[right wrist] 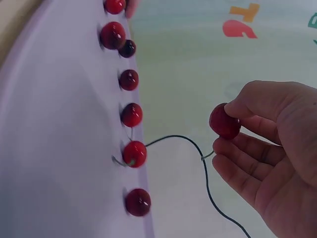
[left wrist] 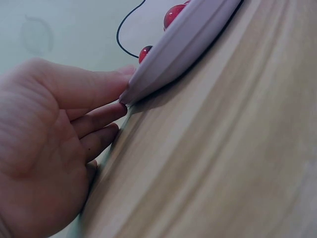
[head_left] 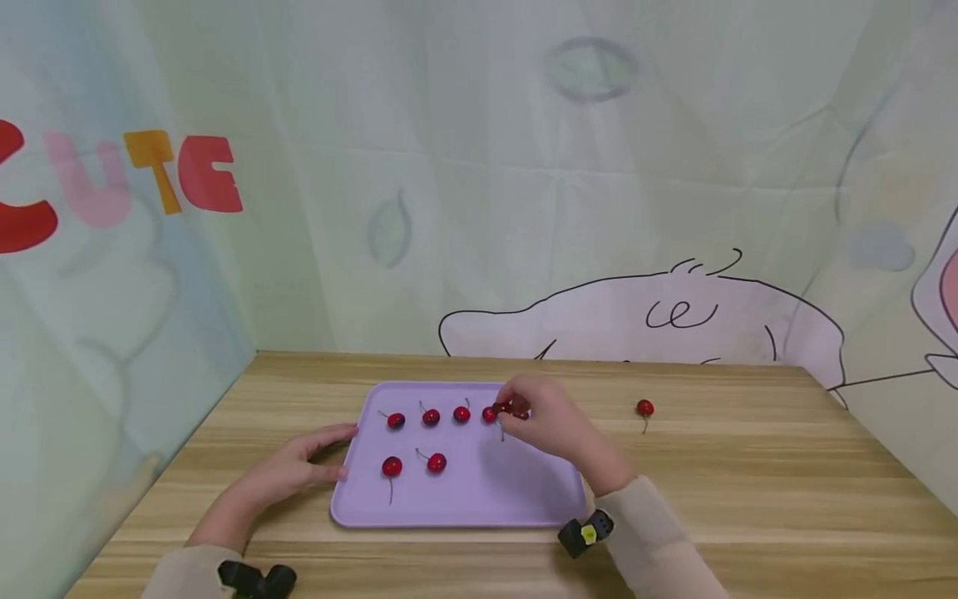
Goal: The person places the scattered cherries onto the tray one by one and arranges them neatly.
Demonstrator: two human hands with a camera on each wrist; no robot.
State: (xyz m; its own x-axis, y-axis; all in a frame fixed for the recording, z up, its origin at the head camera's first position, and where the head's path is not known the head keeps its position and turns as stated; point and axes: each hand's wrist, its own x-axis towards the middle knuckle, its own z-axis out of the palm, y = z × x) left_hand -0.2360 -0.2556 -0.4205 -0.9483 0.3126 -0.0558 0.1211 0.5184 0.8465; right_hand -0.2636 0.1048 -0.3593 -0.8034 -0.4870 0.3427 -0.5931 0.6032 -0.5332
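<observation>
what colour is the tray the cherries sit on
Pale lilac purple, plain with no pattern; the tray shows best in the head view.

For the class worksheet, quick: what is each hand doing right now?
Left hand: open, fingers against the tray edge.
Right hand: pinching a cherry.

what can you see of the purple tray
The purple tray is a shallow rectangle with rounded corners and a raised rim, smooth and matte like plastic. It lies flat on the wooden table, near its front middle. Six cherries rest on it in two rows, four behind and two in front. The left hand touches its left edge with straight fingers; the right hand pinches another cherry just above its far right part.
</observation>
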